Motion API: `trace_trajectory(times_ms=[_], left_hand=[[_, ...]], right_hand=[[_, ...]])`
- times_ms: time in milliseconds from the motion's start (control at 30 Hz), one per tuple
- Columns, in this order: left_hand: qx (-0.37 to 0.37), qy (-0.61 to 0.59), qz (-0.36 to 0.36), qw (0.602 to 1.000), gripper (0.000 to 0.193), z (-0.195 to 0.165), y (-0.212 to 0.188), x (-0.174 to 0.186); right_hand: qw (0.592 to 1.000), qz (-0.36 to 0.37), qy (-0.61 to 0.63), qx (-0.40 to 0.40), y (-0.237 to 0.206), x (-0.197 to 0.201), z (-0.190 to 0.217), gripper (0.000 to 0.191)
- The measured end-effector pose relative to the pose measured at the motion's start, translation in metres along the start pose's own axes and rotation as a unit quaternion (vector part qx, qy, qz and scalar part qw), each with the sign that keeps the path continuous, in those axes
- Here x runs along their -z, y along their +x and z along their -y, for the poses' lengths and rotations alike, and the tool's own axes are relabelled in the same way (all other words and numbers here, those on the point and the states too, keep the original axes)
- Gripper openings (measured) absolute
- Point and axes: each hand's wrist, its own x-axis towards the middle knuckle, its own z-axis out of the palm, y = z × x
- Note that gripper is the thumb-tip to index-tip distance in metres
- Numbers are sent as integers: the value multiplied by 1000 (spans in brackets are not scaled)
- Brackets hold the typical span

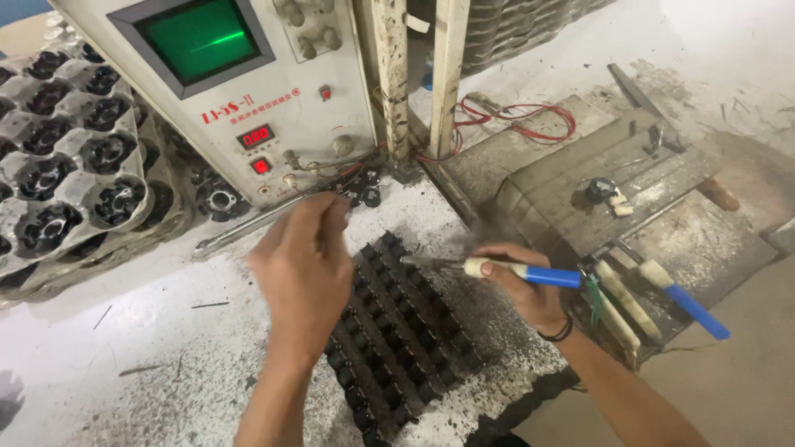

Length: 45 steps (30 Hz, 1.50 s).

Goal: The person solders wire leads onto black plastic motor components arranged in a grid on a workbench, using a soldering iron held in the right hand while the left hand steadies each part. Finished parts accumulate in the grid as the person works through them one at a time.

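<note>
Currently, right hand [530, 290] grips blue-handled soldering iron [505, 270] over black component rack [397, 331]; left hand [302, 265] pinches thin wire; progress indeterminate.

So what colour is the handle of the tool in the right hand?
Blue, with a cream tip near the metal point. The tool in the right hand shows best in the head view.

Blue-and-cream soldering iron [522, 271], black rows of components [396, 331], green screen [199, 37], red wires [517, 120], white speckled bench [124, 348]
</note>
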Motion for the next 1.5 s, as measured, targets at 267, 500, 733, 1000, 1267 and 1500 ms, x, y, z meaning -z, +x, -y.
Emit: trace_trajectory(times_ms=[267,500,733,1000,1267,1500], left_hand=[[105,62,211,970,11,68,-72,-82],[77,68,202,974,6,85,-91,-103],[62,74,221,970,8,83,-87,-109],[33,48,240,969,6,88,-88,-119],[107,40,272,955,9,58,-50,-78],[28,68,138,988,8,74,-11,-70]], right_hand=[[994,-20,-86,-71,12,8,10,32],[992,11,-103,-66,26,5,6,30],[987,11,-124,-105,31,-1,12,27],[958,69,-274,-39,51,-25,56,30],[958,38,-243,-147,56,-11,54,34],[994,-29,-79,-68,31,-2,12,33]])
